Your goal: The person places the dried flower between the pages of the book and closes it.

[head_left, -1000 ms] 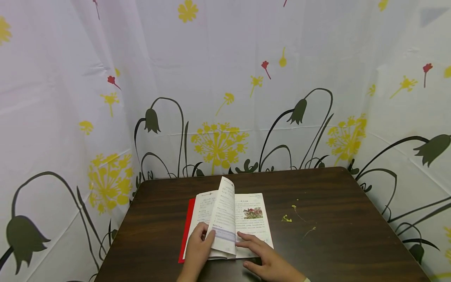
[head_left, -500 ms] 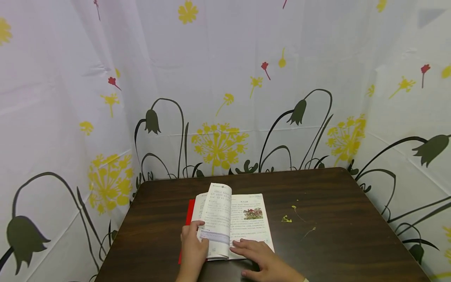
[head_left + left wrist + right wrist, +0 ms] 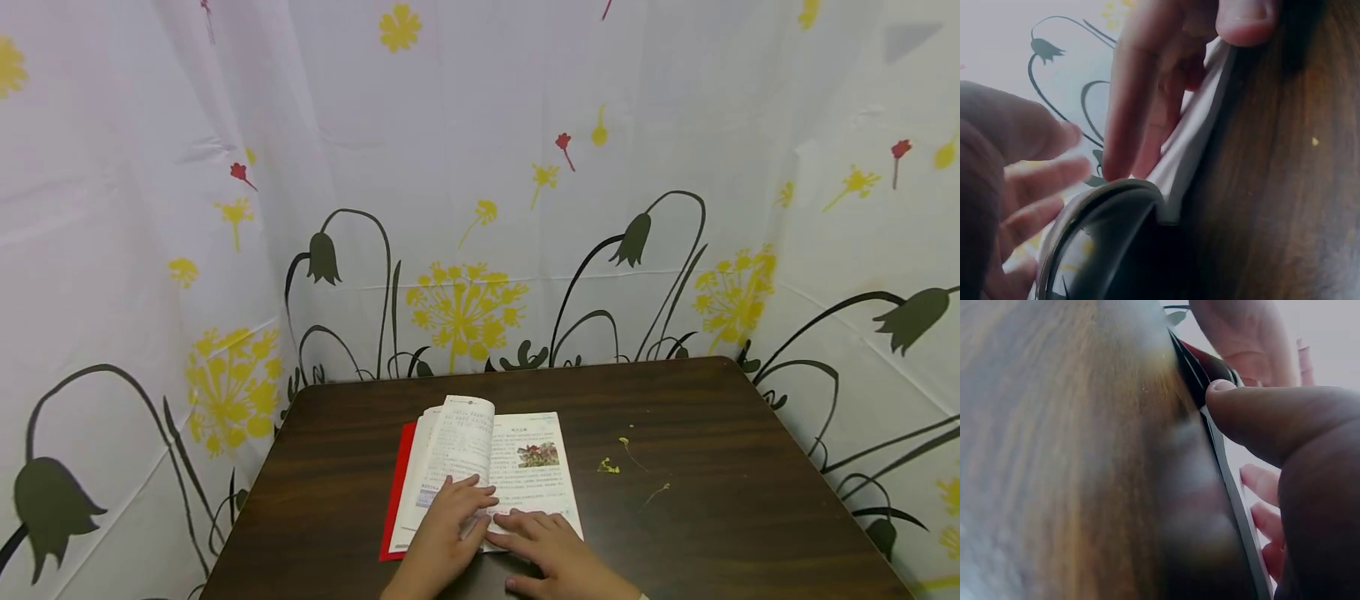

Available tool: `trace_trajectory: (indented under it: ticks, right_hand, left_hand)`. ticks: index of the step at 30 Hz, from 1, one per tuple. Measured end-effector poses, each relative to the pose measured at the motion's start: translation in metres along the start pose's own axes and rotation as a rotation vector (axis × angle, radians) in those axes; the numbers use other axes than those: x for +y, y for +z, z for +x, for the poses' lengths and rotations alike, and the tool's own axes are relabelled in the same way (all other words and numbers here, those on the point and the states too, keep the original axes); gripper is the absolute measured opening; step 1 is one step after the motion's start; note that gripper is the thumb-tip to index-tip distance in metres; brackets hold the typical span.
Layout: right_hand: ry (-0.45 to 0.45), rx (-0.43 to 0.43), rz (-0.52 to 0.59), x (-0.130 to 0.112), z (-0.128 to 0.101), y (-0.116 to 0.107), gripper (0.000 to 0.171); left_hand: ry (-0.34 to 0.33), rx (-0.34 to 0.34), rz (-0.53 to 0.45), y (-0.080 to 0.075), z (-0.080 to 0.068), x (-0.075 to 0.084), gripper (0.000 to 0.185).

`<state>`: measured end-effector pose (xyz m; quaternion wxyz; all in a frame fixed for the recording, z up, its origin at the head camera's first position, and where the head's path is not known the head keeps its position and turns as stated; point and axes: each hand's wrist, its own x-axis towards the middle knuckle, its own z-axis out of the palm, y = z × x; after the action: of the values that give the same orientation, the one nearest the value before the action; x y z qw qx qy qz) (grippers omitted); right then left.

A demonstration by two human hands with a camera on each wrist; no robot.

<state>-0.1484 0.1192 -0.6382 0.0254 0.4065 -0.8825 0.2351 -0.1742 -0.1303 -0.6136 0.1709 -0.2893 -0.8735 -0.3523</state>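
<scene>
An open book (image 3: 536,475) with printed text and a small coloured picture lies near the table's front edge, its red cover (image 3: 396,500) showing along the left. My left hand (image 3: 450,529) rests over the lower left page close to the spine, fingers spread and pointing right. On the lower right page lies my right hand (image 3: 551,554), its fingers extended toward the spine and its thumb near the book's bottom edge. The left page (image 3: 461,442) curves up by the spine. In the left wrist view, the fingers of both hands meet around the book's fold (image 3: 1163,200).
Small yellow flower bits (image 3: 609,466) and thin stems (image 3: 656,494) lie on the dark wooden table (image 3: 720,467) to the right of the book. Behind the table hangs a white curtain (image 3: 480,150) printed with flowers.
The lifted page has come down onto the left side. My left hand has let go of its edge and moved right, onto the page near the spine. My right hand stays nearly in place.
</scene>
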Motion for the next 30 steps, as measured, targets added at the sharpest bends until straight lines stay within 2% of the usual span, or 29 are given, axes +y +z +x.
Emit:
trace_trajectory:
  ticks: [3, 5, 7, 10, 12, 14, 17, 21, 23, 25, 28, 30]
  right_hand:
    - [-0.068, 0.089, -0.035, 0.001, 0.0, 0.0, 0.061]
    - [-0.115, 0.153, -0.008, 0.003, 0.0, -0.001, 0.055]
    - [-0.124, 0.2, 0.072, 0.005, -0.002, -0.001, 0.047]
    - [-0.123, 0.279, 0.252, 0.01, -0.004, -0.006, 0.034]
    - [-0.062, 0.323, 0.381, 0.014, -0.006, -0.011, 0.024]
    - [0.021, 0.376, 0.459, 0.021, -0.007, -0.017, 0.014]
    - [0.239, 0.452, 0.526, 0.035, -0.016, -0.03, 0.004]
    - [0.514, 0.612, 0.469, 0.053, -0.032, -0.049, 0.006]
    - [0.637, 0.689, 0.389, 0.061, -0.04, -0.057, 0.007]
    - [0.723, 0.737, 0.312, 0.067, -0.046, -0.062, 0.008]
    - [0.778, 0.74, 0.193, 0.075, -0.051, -0.064, 0.006]
    - [0.749, 0.71, 0.139, 0.079, -0.053, -0.061, 0.004]
  left_hand:
    - [-0.077, -0.028, 0.045, 0.003, -0.002, -0.001, 0.023]
    - [-0.114, -0.043, 0.07, 0.005, -0.004, -0.002, 0.023]
    - [-0.135, -0.064, 0.091, 0.007, -0.006, -0.003, 0.026]
    - [-0.166, -0.129, 0.099, 0.009, -0.008, -0.005, 0.034]
    - [-0.196, -0.185, 0.109, 0.009, -0.008, -0.006, 0.044]
    - [-0.234, -0.244, 0.111, 0.009, -0.009, -0.008, 0.058]
    - [-0.275, -0.308, 0.121, 0.01, -0.01, -0.01, 0.076]
    - [-0.314, -0.351, 0.134, 0.011, -0.01, -0.009, 0.095]
    - [-0.324, -0.355, 0.141, 0.012, -0.011, -0.009, 0.105]
    - [-0.328, -0.352, 0.148, 0.013, -0.011, -0.009, 0.113]
    - [-0.322, -0.338, 0.153, 0.013, -0.01, -0.008, 0.119]
    - [-0.313, -0.328, 0.154, 0.013, -0.011, -0.008, 0.119]
